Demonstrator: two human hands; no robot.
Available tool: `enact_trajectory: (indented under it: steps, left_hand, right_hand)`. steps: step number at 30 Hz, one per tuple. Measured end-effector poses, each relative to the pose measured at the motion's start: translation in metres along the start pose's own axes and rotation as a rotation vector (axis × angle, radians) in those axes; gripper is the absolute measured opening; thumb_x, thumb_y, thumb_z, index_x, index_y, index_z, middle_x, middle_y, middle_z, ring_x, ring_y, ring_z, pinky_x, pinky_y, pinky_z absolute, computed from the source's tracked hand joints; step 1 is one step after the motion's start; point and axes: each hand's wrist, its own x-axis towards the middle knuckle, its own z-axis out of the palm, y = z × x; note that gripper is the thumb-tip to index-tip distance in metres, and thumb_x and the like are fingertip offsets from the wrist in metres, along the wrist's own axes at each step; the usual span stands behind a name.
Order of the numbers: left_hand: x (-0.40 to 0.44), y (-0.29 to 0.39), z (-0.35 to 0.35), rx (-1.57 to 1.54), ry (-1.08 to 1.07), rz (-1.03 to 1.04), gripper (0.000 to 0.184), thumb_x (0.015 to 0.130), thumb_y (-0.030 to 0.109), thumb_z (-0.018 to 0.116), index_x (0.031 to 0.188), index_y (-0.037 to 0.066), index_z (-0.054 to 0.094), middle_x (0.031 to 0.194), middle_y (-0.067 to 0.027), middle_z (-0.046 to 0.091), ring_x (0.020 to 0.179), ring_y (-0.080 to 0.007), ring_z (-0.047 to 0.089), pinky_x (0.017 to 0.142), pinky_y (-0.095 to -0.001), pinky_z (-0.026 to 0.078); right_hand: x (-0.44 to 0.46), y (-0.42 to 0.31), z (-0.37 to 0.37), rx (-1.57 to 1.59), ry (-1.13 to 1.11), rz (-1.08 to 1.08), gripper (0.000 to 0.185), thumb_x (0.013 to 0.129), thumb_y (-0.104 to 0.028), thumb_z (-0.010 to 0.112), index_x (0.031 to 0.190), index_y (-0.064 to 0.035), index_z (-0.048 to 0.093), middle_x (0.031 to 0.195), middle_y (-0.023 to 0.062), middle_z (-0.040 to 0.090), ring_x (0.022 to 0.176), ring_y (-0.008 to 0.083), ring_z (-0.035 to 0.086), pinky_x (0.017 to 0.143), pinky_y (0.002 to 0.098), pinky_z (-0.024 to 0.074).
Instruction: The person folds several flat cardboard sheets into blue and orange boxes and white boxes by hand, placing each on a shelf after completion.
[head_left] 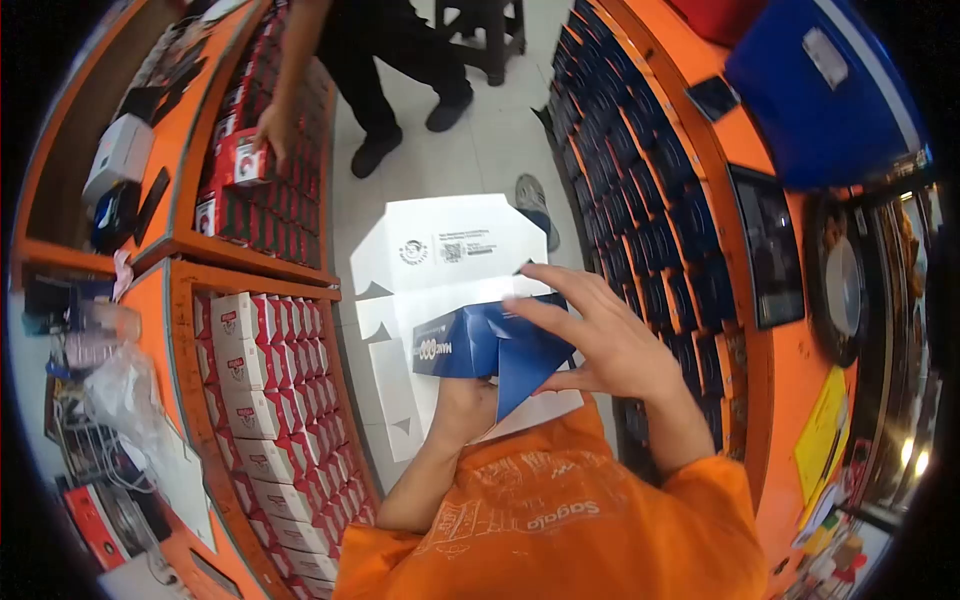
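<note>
From where I sit, the blue carton (pixel 465 345) is mid-frame, over the white cardboard (pixel 410 300); I can't tell whether the two are one piece. My left hand (pixel 466 406) comes in from lower left and its fingers vanish behind the blue panels, so I can't tell how far they are closed or what they grip. My right hand (pixel 625 345) is open, fingers spread over the carton's right part, thumb beside the lower flap; I can't make out whether it presses. The carton's long axis runs roughly across the frame, its lettering faces up and reads upside down to me, and one pointed flap aims toward the bottom. The cardboard's print is upright. At upper left, another person's hand (pixel 275 130) is at a red-and-white box (pixel 249 160); that person's head and torso are cut off.
</note>
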Motion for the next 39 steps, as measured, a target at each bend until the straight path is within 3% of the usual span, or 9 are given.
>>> enact_trajectory:
  steps: [5, 7, 8, 11, 13, 20, 23, 32, 39]
  left_hand:
    - [-0.018, -0.011, -0.055, 0.215, -0.567, -0.505, 0.055, 0.089, 0.014, 0.068, 0.136, -0.003, 0.044, 0.128, -0.0147, 0.056, 0.116, -0.0218, 0.056, 0.094, -0.0327, 0.048]
    - [-0.014, 0.025, -0.061, -0.109, 0.214, -1.188, 0.06, 0.09, 0.023, 0.065, 0.136, -0.008, 0.043, 0.135, -0.0201, 0.052, 0.123, -0.0244, 0.053, 0.102, -0.0346, 0.044]
    - [-0.034, 0.01, -0.115, -0.412, -0.451, -0.494, 0.067, 0.087, 0.033, 0.067, 0.133, -0.011, 0.045, 0.138, -0.0256, 0.048, 0.127, -0.0299, 0.051, 0.106, -0.0394, 0.041]
    - [-0.062, 0.022, -0.172, -0.188, -0.203, 0.168, 0.091, 0.074, 0.042, 0.074, 0.139, -0.009, 0.036, 0.13, -0.0251, 0.051, 0.124, -0.0348, 0.05, 0.107, -0.0438, 0.039]
    - [-0.062, 0.031, -0.16, -0.169, -0.02, 0.164, 0.093, 0.073, 0.042, 0.075, 0.14, -0.008, 0.034, 0.13, -0.0245, 0.05, 0.124, -0.0344, 0.05, 0.107, -0.0434, 0.04]
    - [-0.031, 0.031, -0.044, -0.34, -0.005, -0.032, 0.102, 0.068, 0.041, 0.077, 0.143, -0.007, 0.027, 0.131, -0.0223, 0.049, 0.124, -0.033, 0.05, 0.106, -0.0422, 0.041]
    - [-0.026, 0.03, -0.021, -0.373, -0.041, -0.076, 0.106, 0.066, 0.04, 0.078, 0.144, -0.006, 0.024, 0.131, -0.0213, 0.048, 0.124, -0.0324, 0.049, 0.106, -0.0417, 0.041]
    - [-0.01, 0.047, -0.005, -0.177, 0.191, -0.118, 0.131, 0.053, 0.041, 0.084, 0.152, 0.002, 0.006, 0.141, -0.02, 0.037, 0.13, -0.0326, 0.043, 0.108, -0.0416, 0.036]
    - [-0.01, 0.027, -0.029, -0.219, -0.378, -0.189, 0.099, 0.07, 0.046, 0.075, 0.143, -0.007, 0.035, 0.143, -0.0193, 0.042, 0.134, -0.0321, 0.039, 0.114, -0.0375, 0.025]
  right_hand:
    - [-0.002, -0.011, 0.004, -0.1, -0.246, -0.05, 0.081, 0.072, -0.032, 0.078, 0.144, -0.0267, 0.04, 0.114, 0.0131, 0.055, 0.103, 0.0347, 0.057, 0.093, 0.0451, 0.0439]
    - [-0.011, -0.011, 0.003, -0.008, -0.125, -0.027, 0.077, 0.072, -0.031, 0.079, 0.14, -0.0253, 0.044, 0.105, 0.0119, 0.055, 0.099, 0.0336, 0.057, 0.089, 0.0456, 0.0451]
    - [-0.017, -0.006, 0.001, 0.103, -0.062, 0.038, 0.075, 0.072, -0.031, 0.08, 0.138, -0.0241, 0.046, 0.106, 0.0123, 0.056, 0.099, 0.0336, 0.057, 0.087, 0.0439, 0.0461]
    - [-0.028, 0.012, -0.003, 0.301, 0.174, 0.054, 0.069, 0.071, -0.025, 0.084, 0.131, -0.0156, 0.051, 0.107, 0.0101, 0.058, 0.098, 0.0271, 0.059, 0.084, 0.0365, 0.0486]
    - [-0.032, 0.014, 0.013, 1.054, 0.563, 0.164, 0.062, 0.071, -0.019, 0.086, 0.123, -0.0085, 0.054, 0.107, 0.006, 0.058, 0.099, 0.0179, 0.058, 0.086, 0.0329, 0.0488]
    - [-0.01, -0.012, 0.039, 1.049, -0.352, 0.644, 0.051, 0.088, -0.024, 0.072, 0.127, 0.0005, 0.05, 0.112, 0.0134, 0.057, 0.105, 0.0162, 0.058, 0.084, 0.0358, 0.0495]
    - [0.001, -0.007, 0.066, 0.205, 0.613, -0.008, 0.062, 0.093, -0.056, 0.052, 0.13, -0.0063, 0.056, 0.118, 0.0201, 0.051, 0.11, 0.0376, 0.05, 0.098, 0.0498, 0.0379]
    - [-0.013, -0.01, 0.074, 0.144, 0.624, -0.125, 0.063, 0.092, -0.062, 0.043, 0.094, -0.0065, 0.072, 0.101, 0.0137, 0.055, 0.101, 0.034, 0.051, 0.094, 0.0524, 0.0416]
    - [-0.008, -0.012, 0.072, 0.598, 0.733, -0.284, 0.049, 0.096, -0.039, 0.056, 0.066, 0.0005, 0.057, 0.072, 0.0107, 0.052, 0.075, 0.0299, 0.056, 0.084, 0.0483, 0.052]
